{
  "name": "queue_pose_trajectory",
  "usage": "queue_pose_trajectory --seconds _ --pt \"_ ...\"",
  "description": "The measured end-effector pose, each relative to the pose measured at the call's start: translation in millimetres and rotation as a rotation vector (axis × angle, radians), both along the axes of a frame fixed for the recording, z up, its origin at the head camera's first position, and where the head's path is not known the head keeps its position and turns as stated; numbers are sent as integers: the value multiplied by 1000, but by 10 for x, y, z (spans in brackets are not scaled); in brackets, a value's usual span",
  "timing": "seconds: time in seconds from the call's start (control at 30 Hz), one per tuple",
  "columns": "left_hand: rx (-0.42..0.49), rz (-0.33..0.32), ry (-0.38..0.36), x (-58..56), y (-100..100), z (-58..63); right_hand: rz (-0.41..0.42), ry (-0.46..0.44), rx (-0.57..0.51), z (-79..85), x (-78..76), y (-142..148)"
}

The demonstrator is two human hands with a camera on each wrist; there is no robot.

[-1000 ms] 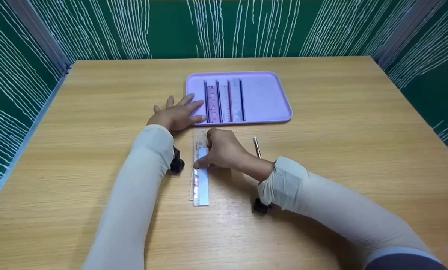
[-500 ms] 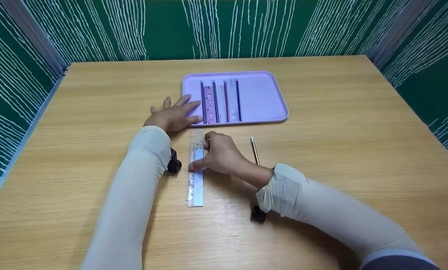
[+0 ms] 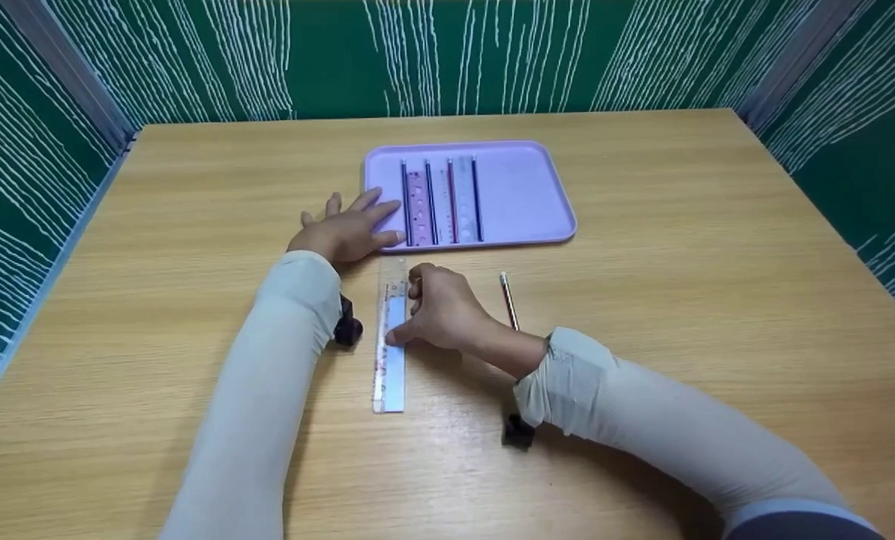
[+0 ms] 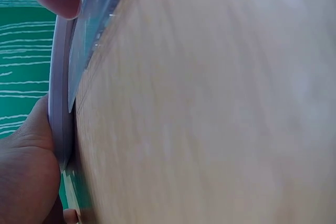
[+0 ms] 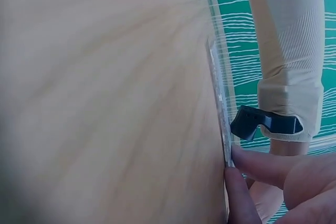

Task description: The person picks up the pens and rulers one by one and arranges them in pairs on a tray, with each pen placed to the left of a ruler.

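Observation:
Two overlapping rulers lie lengthwise before the tray: a clear ruler (image 3: 389, 271) and one with a pale blue strip (image 3: 395, 382). My right hand (image 3: 447, 307) holds them from the right, thumb over the blue strip and fingers along the right edge. In the right wrist view, thumb and finger (image 5: 239, 195) pinch at the thin ruler edge (image 5: 219, 103). With fingers spread, my left hand (image 3: 346, 234) rests on the front left corner of the purple tray (image 3: 526, 195). The left wrist view shows the tray's side (image 4: 61, 87) beside the left palm (image 4: 26, 177).
On the tray lie a pink ruler (image 3: 418, 206), paler rulers (image 3: 465, 199) and several pencils (image 3: 478, 202), all parallel. A patterned pencil (image 3: 509, 300) lies on the wooden table (image 3: 680, 285), partly under my right wrist. Green walls (image 3: 334, 67) stand around the table.
The blue-striped ruler has shifted left, so the two rulers now lie more nearly in line. My right thumb has slid slightly along them. The left hand stays on the tray corner.

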State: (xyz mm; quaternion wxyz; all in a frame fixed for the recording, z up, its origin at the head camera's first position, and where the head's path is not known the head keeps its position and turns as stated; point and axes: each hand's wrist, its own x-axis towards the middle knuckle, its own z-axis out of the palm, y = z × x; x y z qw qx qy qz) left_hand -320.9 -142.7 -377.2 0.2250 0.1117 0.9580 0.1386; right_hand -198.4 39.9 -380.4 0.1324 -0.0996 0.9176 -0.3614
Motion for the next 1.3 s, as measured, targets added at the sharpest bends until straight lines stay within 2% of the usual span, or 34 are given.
queue_pose_trajectory --seconds 0.17,0.43,0.57,0.77,0.97,1.03,1.3 --pt "9 4 -1 7 -15 0 -8 -27 -42 -10 -12 -14" --pt "5 10 -12 0 -3 17 22 92 57 -31 -4 -52" --pt "10 16 -10 1 -5 32 29 95 56 -4 -9 -49" --pt "-8 3 -13 2 -26 8 12 -23 -32 8 -25 -19" --pt "-5 7 -15 23 -11 -8 -77 -310 -380 40 -72 62" --pt "1 11 -13 25 -4 -7 -96 -382 -462 57 -86 95" --pt "0 7 -2 19 18 12 -38 -444 -487 70 -119 241"
